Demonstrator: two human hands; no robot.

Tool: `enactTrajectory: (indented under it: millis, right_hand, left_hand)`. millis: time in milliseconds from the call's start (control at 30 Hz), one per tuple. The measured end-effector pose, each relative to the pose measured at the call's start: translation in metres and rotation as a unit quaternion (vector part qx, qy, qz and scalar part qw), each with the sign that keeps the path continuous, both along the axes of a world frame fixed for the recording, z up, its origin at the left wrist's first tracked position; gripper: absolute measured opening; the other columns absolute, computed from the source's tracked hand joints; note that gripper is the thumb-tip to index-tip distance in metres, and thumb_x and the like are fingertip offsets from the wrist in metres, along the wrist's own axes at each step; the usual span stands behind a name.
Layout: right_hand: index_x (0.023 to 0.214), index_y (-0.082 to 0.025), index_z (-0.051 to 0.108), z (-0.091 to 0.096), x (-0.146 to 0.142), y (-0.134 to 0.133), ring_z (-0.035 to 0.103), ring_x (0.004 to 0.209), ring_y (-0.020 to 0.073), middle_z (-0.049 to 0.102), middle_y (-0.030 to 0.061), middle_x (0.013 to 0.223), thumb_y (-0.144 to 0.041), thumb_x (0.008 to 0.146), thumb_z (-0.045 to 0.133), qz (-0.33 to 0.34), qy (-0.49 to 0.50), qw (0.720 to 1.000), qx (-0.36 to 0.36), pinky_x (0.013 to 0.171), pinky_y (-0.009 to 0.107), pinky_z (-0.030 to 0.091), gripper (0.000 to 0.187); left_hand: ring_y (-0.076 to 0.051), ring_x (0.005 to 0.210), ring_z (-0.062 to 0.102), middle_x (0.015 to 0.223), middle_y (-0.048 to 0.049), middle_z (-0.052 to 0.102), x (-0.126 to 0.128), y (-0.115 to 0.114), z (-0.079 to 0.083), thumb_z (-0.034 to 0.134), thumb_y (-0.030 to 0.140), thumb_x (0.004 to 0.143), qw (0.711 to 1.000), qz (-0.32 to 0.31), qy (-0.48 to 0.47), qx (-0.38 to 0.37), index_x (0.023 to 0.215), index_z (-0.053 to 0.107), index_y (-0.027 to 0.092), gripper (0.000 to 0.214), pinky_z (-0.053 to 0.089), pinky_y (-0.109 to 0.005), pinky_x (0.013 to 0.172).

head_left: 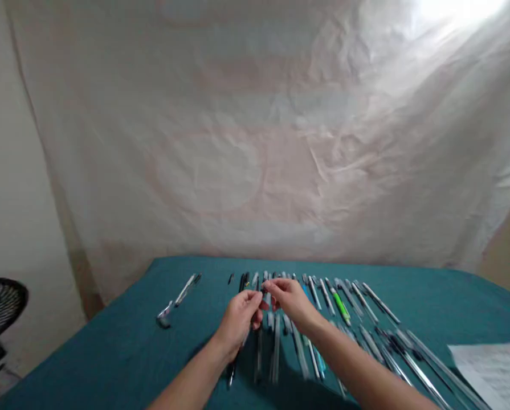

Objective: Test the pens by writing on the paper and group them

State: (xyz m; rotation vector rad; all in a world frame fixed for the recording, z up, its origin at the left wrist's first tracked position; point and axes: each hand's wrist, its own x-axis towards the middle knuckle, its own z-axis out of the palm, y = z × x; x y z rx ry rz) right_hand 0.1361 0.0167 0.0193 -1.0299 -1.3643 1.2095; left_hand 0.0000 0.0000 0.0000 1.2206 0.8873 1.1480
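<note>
Over the rows of pens, my left hand (240, 316) is closed, its thumb and fingers pinched around a slim pen (232, 373) whose lower end shows below the hand. My right hand (292, 300) meets it fingertip to fingertip, thumb and index finger pressed together near the pen's upper end. Whatever lies in that right pinch is too small and blurred to name. Beneath and around both hands lie several pens with clear or dark barrels, among them a bright green pen (340, 306) and a clear-barrelled pen (275, 350).
A dark green cloth (122, 353) covers the table. To the left lie a couple of pens (184, 290) and a small dark-and-clear item (164, 316). A written paper sheet (494, 370) rests at right. Beyond the left edge stands a black fan (0, 310); a pale sheet (255, 142) hangs behind.
</note>
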Motion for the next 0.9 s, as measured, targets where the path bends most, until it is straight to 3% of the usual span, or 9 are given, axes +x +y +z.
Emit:
enactTrajectory:
  millis: [133,333,467,567,667,800,900]
  right_hand:
    - [0.074,-0.013,0.06,-0.004,-0.001,-0.003,0.043,0.044,0.0073,0.049,-0.0053,0.048,-0.051,0.07,0.06,0.025,0.038,0.999,-0.024,0.043,0.02,0.037,0.038]
    - [0.062,-0.015,0.053,-0.01,-0.002,-0.002,0.043,0.041,0.006,0.048,-0.0063,0.046,-0.046,0.063,0.07,-0.007,0.089,0.996,-0.033,0.044,0.02,0.035,0.036]
    - [0.068,-0.012,0.06,-0.008,0.004,0.0,0.045,0.042,0.0055,0.049,-0.0055,0.049,-0.041,0.067,0.069,0.065,0.134,0.988,-0.05,0.046,0.019,0.035,0.03]
    - [0.078,-0.011,0.064,-0.006,0.009,0.0,0.049,0.047,0.0053,0.057,-0.0016,0.063,-0.038,0.069,0.069,0.141,0.178,0.971,-0.076,0.048,0.019,0.036,0.028]
    - [0.086,-0.014,0.064,-0.007,0.011,0.0,0.051,0.051,0.0049,0.061,0.0006,0.077,-0.036,0.069,0.07,0.153,0.209,0.96,-0.104,0.051,0.02,0.039,0.029]
    - [0.07,-0.014,0.057,-0.013,0.007,0.0,0.049,0.046,0.0055,0.052,-0.005,0.054,-0.037,0.067,0.072,0.123,0.202,0.965,-0.117,0.048,0.018,0.036,0.027]
    - [0.059,-0.015,0.05,-0.014,0.004,0.0,0.049,0.044,0.0061,0.048,-0.0064,0.049,-0.037,0.063,0.075,0.104,0.204,0.967,-0.114,0.047,0.019,0.036,0.033]
  left_hand:
    - [-0.005,0.047,0.042,0.065,0.0,0.057,0.003,-0.004,0.002,0.057,0.041,0.08,1.0,-0.006,-0.003,0.0,0.079,0.056,0.012,0.029,0.031,-0.015,0.04]
    - [-0.006,0.047,0.043,0.07,-0.0021,0.06,0.006,-0.008,0.006,0.06,0.041,0.079,1.0,-0.028,-0.013,-0.002,0.081,0.056,0.011,0.03,0.031,-0.016,0.04]
    - [-0.005,0.047,0.043,0.071,-0.003,0.059,0.007,-0.008,0.008,0.061,0.04,0.078,0.999,-0.044,-0.026,-0.016,0.08,0.057,0.01,0.03,0.029,-0.015,0.039]
    - [-0.004,0.047,0.042,0.071,-0.0024,0.058,0.008,-0.009,0.008,0.061,0.039,0.078,0.997,-0.051,-0.043,-0.033,0.083,0.057,0.01,0.029,0.026,-0.014,0.038]
    - [-0.004,0.047,0.041,0.071,-0.0023,0.057,0.008,-0.01,0.009,0.061,0.038,0.079,0.995,-0.058,-0.059,-0.049,0.083,0.057,0.01,0.029,0.025,-0.014,0.039]
    - [-0.004,0.048,0.042,0.071,-0.0024,0.056,0.008,-0.009,0.008,0.062,0.037,0.078,0.993,-0.063,-0.076,-0.058,0.081,0.056,0.011,0.027,0.025,-0.014,0.039]
    - [-0.004,0.048,0.042,0.071,-0.0021,0.057,0.007,-0.008,0.006,0.063,0.036,0.078,0.992,-0.062,-0.084,-0.066,0.082,0.056,0.011,0.026,0.024,-0.013,0.038]
